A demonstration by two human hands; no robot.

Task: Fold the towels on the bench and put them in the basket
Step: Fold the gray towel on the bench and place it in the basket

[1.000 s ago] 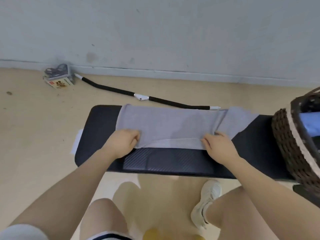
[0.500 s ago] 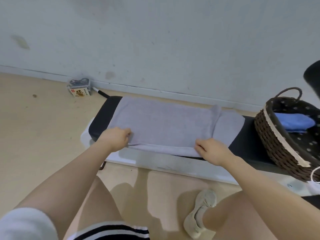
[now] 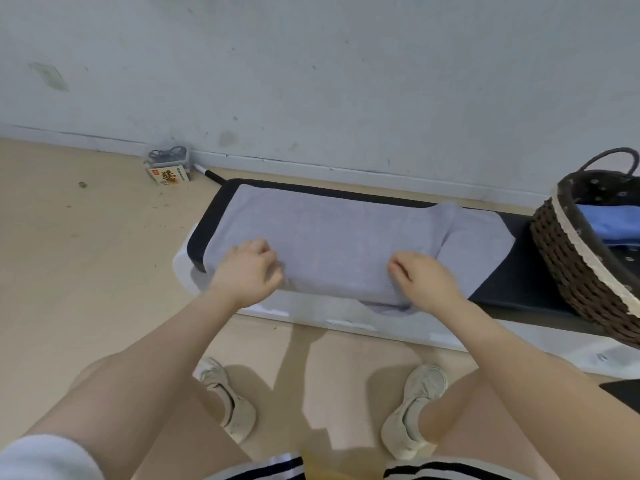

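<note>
The bench is the landmark. Most of its black top is covered by the grey towel, whose near edge hangs over the bench's front edge. Both hands sit on that near edge, the left hand toward the bench's left end and the right hand nearer the middle, with bare towel open between them. On the bench's right end the basket blocks the way; only a narrow strip of black pad lies between it and the towel. Its mouth is open above, with a blue cloth inside. Behind the bench the wall stands close. The floor left of the bench is open, apart from a small box by the wall.
</note>
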